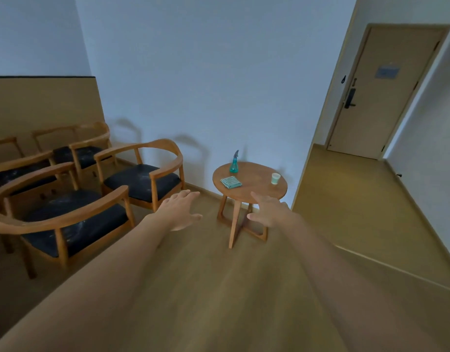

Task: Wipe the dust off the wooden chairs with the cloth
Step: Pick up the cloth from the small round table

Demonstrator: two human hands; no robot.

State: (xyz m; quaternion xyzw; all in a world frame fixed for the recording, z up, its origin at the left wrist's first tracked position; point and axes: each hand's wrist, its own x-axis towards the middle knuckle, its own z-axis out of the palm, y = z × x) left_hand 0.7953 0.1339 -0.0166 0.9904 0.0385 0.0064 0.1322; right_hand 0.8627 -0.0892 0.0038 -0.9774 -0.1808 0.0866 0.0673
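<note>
A folded green striped cloth (231, 182) lies on a small round wooden table (254, 189) by the white wall. Several wooden armchairs with dark, dusty seats stand to the left; the nearest chair (64, 219) is at the lower left, another chair (142, 179) sits closer to the table. My left hand (179, 210) is stretched forward, palm down, fingers apart, holding nothing, between that chair and the table. My right hand (268, 210) is also extended and empty, in front of the table's near edge, short of the cloth.
A teal spray bottle (234, 163) and a pale cup (275, 178) stand on the table too. A closed door (378, 92) ends a corridor at the right. Wooden floor (219, 288) spreads between me and the furniture.
</note>
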